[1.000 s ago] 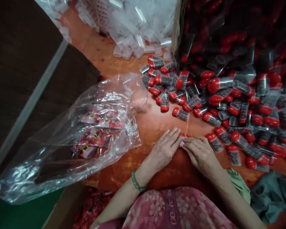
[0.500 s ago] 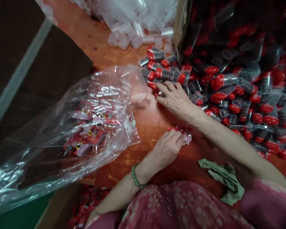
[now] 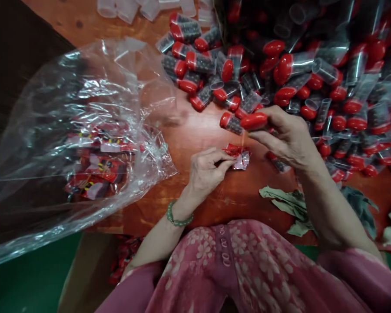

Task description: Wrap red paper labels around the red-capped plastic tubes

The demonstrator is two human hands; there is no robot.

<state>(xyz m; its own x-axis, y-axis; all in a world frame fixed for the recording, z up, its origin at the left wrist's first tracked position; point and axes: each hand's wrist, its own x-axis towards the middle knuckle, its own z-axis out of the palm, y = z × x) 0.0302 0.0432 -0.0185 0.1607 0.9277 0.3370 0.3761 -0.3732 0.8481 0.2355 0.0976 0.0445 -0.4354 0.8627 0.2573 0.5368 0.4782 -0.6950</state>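
Above the table, my right hand (image 3: pixel 288 137) is closed around a red rounded cap (image 3: pixel 254 121) that points left. It looks like the end of a small clear tube, though my fingers hide the rest. Lower and to the left, the fingertips of my left hand (image 3: pixel 204 171) pinch the edge of a small red-and-silver foil packet (image 3: pixel 241 160), which lies on the table. A red-capped clear tube with dark grains (image 3: pixel 231 123) lies just left of the cap in my right hand. Another such tube (image 3: pixel 278 163) lies partly under my right hand.
Many red-capped tubes (image 3: pixel 200 62) are heaped at the back and right. A clear plastic bag (image 3: pixel 124 95) with red packets inside spreads at the left. Whitish plastic tubes (image 3: pixel 127 9) lie at the far edge. A green cloth scrap (image 3: pixel 288 202) sits near the front.
My right hand has come back from the pile toward me, now holding a red-capped piece. My left hand keeps its pinch on the foil packet. The view has shifted.
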